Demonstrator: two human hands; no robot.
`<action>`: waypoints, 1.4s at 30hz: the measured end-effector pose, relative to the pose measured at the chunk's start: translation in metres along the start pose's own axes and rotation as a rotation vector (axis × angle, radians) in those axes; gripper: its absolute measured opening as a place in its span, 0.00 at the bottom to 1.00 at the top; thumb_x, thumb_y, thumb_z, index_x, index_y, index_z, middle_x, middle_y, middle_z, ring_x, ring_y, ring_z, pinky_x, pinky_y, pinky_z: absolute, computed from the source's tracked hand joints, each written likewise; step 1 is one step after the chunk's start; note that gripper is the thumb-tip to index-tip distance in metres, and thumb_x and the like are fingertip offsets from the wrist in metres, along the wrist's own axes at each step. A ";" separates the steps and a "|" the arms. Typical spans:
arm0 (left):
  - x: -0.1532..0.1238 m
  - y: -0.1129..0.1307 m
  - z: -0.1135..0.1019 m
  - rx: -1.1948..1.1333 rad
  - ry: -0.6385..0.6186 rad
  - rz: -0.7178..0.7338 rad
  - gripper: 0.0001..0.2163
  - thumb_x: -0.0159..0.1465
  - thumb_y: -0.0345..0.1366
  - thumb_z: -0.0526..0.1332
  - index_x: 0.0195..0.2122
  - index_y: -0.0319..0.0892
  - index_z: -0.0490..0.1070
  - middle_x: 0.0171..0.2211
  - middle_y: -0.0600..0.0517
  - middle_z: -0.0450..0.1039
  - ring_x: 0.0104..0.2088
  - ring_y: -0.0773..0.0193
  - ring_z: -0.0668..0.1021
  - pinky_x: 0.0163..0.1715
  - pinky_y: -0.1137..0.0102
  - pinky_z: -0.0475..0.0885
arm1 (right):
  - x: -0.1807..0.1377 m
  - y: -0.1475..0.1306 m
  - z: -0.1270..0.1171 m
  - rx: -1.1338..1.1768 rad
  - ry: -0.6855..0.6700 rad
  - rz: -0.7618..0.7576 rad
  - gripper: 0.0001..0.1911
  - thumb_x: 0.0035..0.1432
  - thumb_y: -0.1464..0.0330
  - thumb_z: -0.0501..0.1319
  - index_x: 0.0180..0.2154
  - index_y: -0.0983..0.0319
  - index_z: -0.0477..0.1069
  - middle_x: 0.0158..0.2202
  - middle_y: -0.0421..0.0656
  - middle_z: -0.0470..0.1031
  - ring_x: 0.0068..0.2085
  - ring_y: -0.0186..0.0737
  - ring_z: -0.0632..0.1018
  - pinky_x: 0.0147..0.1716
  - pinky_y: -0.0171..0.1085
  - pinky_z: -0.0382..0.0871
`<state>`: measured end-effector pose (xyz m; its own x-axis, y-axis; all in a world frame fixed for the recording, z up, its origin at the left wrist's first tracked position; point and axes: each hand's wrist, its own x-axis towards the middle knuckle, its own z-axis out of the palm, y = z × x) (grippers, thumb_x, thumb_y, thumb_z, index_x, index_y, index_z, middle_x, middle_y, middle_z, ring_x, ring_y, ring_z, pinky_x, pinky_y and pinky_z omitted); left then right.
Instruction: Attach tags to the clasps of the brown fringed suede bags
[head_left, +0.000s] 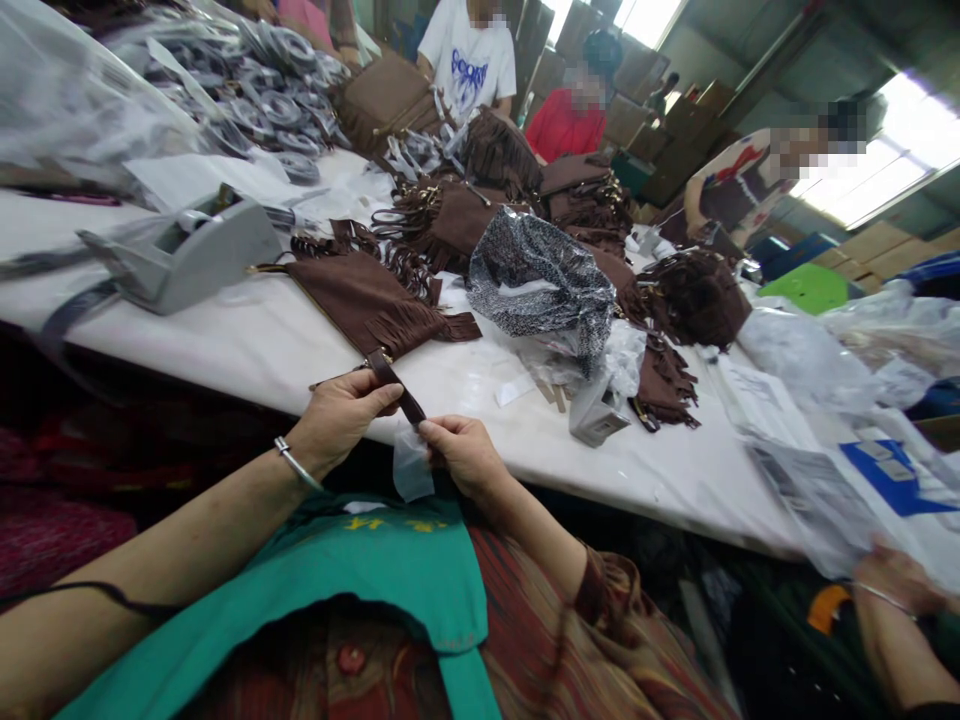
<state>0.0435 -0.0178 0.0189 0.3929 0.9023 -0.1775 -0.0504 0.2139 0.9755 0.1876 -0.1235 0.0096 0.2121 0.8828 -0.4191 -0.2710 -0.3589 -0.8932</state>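
A brown fringed suede bag [367,295] lies on the white table [247,345] in front of me. Its brown strap [396,385] runs off the table's near edge. My left hand [341,415] pinches the strap near its metal ring. Closed fingers of my right hand [461,450] grip the strap's lower end together with a small clear plastic sleeve [412,468]. A silver bangle sits on my left wrist.
A grey tape dispenser [184,255] stands at the left. More brown fringed bags [495,190], a black-and-white patterned bag [536,275] and clear plastic bags [810,360] cover the table. Several people work at the far end. Another person's hand [896,580] is at the right.
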 end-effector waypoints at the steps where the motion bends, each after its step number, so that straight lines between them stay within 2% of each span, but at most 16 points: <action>1: 0.000 0.000 0.000 0.003 -0.001 -0.001 0.15 0.48 0.44 0.73 0.33 0.41 0.79 0.28 0.52 0.77 0.27 0.68 0.74 0.31 0.73 0.70 | 0.000 0.000 0.000 0.004 0.004 -0.002 0.18 0.46 0.55 0.69 0.30 0.65 0.76 0.18 0.36 0.69 0.19 0.30 0.67 0.20 0.31 0.60; 7: -0.004 0.002 -0.006 0.033 -0.023 -0.025 0.15 0.47 0.45 0.73 0.32 0.41 0.80 0.29 0.51 0.78 0.29 0.65 0.76 0.32 0.72 0.71 | 0.002 0.002 0.000 0.022 0.025 -0.030 0.19 0.46 0.55 0.69 0.30 0.65 0.78 0.19 0.37 0.70 0.20 0.29 0.64 0.20 0.31 0.55; 13: -0.007 0.006 -0.009 0.025 -0.022 -0.041 0.15 0.47 0.45 0.73 0.32 0.41 0.79 0.30 0.49 0.79 0.31 0.62 0.77 0.34 0.71 0.72 | 0.003 0.003 0.006 0.016 0.027 -0.058 0.18 0.46 0.56 0.68 0.32 0.65 0.80 0.23 0.39 0.74 0.23 0.30 0.67 0.23 0.31 0.58; 20: -0.008 0.003 -0.010 0.108 -0.042 0.019 0.15 0.48 0.45 0.72 0.34 0.43 0.80 0.32 0.50 0.79 0.31 0.63 0.76 0.34 0.72 0.70 | -0.005 -0.004 0.009 -0.009 -0.061 -0.087 0.18 0.44 0.62 0.70 0.38 0.64 0.80 0.27 0.39 0.77 0.25 0.30 0.70 0.29 0.32 0.63; 28: -0.011 0.004 -0.008 0.188 0.012 0.078 0.13 0.50 0.45 0.71 0.33 0.44 0.81 0.31 0.51 0.79 0.33 0.60 0.76 0.35 0.71 0.70 | 0.000 -0.005 0.015 -0.068 0.035 -0.126 0.17 0.45 0.60 0.69 0.35 0.65 0.80 0.25 0.40 0.76 0.24 0.31 0.70 0.25 0.32 0.62; 32: -0.010 0.004 -0.007 0.200 -0.090 0.076 0.11 0.51 0.45 0.70 0.31 0.45 0.81 0.32 0.51 0.80 0.33 0.60 0.77 0.35 0.71 0.71 | 0.007 -0.008 0.018 -0.173 0.084 -0.175 0.16 0.47 0.57 0.68 0.28 0.65 0.77 0.24 0.41 0.76 0.25 0.33 0.72 0.26 0.32 0.65; 35: -0.009 0.001 -0.006 0.172 -0.178 0.000 0.11 0.51 0.45 0.69 0.29 0.43 0.80 0.29 0.50 0.78 0.29 0.62 0.76 0.30 0.72 0.70 | 0.014 -0.012 0.020 -0.205 0.088 -0.183 0.19 0.47 0.54 0.67 0.25 0.64 0.75 0.22 0.40 0.75 0.23 0.32 0.71 0.24 0.31 0.64; 38: -0.010 0.000 -0.007 0.102 -0.180 -0.094 0.12 0.51 0.45 0.70 0.30 0.41 0.79 0.27 0.51 0.77 0.28 0.65 0.75 0.28 0.74 0.69 | 0.022 -0.015 0.022 -0.227 0.068 -0.179 0.20 0.44 0.53 0.69 0.24 0.64 0.75 0.21 0.39 0.73 0.22 0.30 0.69 0.22 0.31 0.61; 42: -0.014 0.000 -0.014 -0.033 -0.181 -0.195 0.15 0.52 0.47 0.69 0.33 0.41 0.77 0.31 0.50 0.76 0.32 0.64 0.76 0.31 0.72 0.73 | 0.029 -0.013 0.025 -0.211 0.024 -0.173 0.18 0.44 0.54 0.69 0.24 0.64 0.74 0.21 0.39 0.72 0.22 0.31 0.68 0.22 0.31 0.60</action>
<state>0.0254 -0.0255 0.0195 0.5556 0.7619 -0.3330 0.0133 0.3923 0.9198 0.1736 -0.0849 0.0134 0.2610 0.9300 -0.2586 -0.0273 -0.2607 -0.9650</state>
